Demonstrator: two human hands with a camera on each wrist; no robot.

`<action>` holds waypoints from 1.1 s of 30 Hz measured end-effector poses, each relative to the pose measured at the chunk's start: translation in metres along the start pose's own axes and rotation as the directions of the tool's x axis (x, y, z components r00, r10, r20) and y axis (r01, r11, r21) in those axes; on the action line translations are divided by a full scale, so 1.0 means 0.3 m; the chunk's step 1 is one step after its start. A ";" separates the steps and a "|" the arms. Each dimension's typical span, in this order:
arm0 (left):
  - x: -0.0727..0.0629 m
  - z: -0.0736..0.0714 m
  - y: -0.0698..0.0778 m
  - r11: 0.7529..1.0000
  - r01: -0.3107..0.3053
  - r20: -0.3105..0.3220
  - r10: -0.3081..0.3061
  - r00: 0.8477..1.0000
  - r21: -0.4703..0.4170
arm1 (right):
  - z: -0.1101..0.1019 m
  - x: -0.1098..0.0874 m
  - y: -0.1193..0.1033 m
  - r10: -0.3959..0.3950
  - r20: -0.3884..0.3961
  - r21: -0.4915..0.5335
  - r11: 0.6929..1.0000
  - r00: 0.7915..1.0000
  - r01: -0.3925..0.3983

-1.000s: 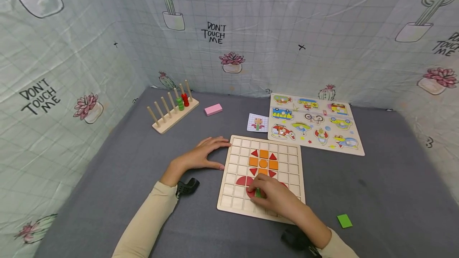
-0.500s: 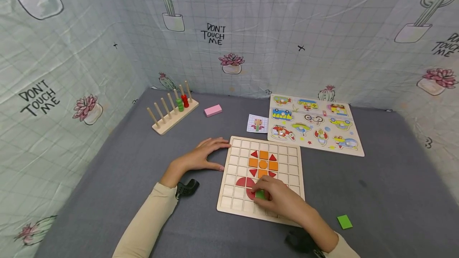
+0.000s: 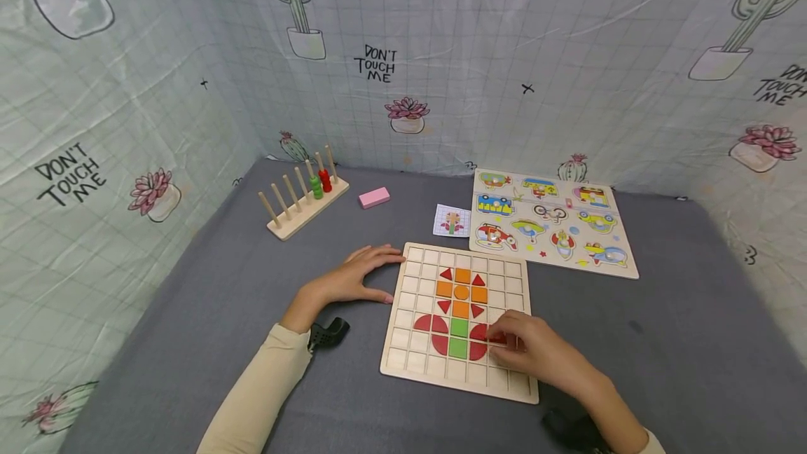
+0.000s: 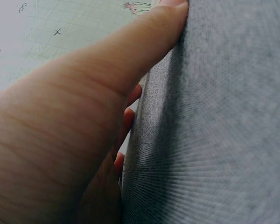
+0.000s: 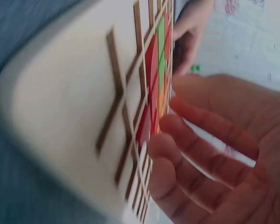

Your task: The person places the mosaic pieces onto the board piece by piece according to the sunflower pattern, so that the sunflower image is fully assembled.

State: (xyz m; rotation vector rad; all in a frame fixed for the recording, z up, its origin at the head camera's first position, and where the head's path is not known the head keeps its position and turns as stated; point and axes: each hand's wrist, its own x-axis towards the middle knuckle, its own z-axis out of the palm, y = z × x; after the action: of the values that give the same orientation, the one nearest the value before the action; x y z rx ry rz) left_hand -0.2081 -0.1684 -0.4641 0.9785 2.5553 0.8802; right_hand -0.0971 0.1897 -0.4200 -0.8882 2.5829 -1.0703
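Note:
My left hand (image 3: 349, 279) rests beside the wooden grid board (image 3: 513, 286), fingers spread, with fingertips and thumb at its left edge. On the board, orange squares (image 3: 463, 276) surround an orange circle (image 3: 461, 292), with red triangles (image 3: 478, 279) at the corners. Below them, two green squares (image 3: 458, 347) stand between rounded red pieces (image 3: 440, 345). Over the right-hand red pieces (image 3: 478, 350) is my right hand (image 3: 536, 345), fingers bent and partly covering them. In the right wrist view, its fingertips are right at a red piece (image 5: 143, 128), and no piece shows gripped.
Behind the board lie a small pattern card (image 3: 451, 221) and a vehicle puzzle board (image 3: 548, 258). Toward the back left are a pink block (image 3: 375, 197) and a peg stand (image 3: 296, 219) with green and red rings. Patterned cloth (image 3: 466, 90) hangs behind the grey table (image 3: 315, 398).
My right hand has moved right, from the left red pieces and green squares to the right-hand red pieces. The forearm now covers where a loose green square lay. My left hand stays put.

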 end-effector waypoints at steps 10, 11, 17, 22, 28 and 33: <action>-0.004 0.001 0.004 1.000 -0.010 -0.003 0.010 1.000 0.003 | -0.092 -0.103 0.078 -0.089 0.047 0.036 0.996 0.995 0.088; -0.003 0.001 0.004 1.000 -0.011 -0.003 0.011 1.000 0.004 | -0.098 -0.112 0.087 -0.104 0.037 0.033 0.994 0.994 0.103; -0.002 0.002 0.003 1.000 -0.009 -0.003 0.009 1.000 0.008 | -0.135 -0.160 0.144 -0.123 0.002 0.016 0.992 0.992 0.123; -0.001 0.006 -0.002 1.000 -0.008 -0.004 0.008 1.000 0.008 | -0.161 -0.202 0.201 -0.121 0.013 0.089 0.989 0.993 0.119; 0.000 0.008 -0.003 1.000 -0.008 -0.003 0.008 1.000 0.006 | -0.199 -0.256 0.271 -0.094 0.116 0.265 0.962 0.989 0.060; 0.000 0.006 -0.002 1.000 -0.017 -0.006 0.017 1.000 0.006 | -0.219 -0.286 0.305 -0.164 0.191 0.379 0.922 0.968 0.081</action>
State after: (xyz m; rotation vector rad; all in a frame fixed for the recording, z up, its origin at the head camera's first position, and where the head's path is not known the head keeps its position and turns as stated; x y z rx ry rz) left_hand -0.2075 -0.1679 -0.4658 1.0027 2.5601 0.8819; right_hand -0.0962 0.3299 -0.4402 -1.0144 2.0741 -1.3502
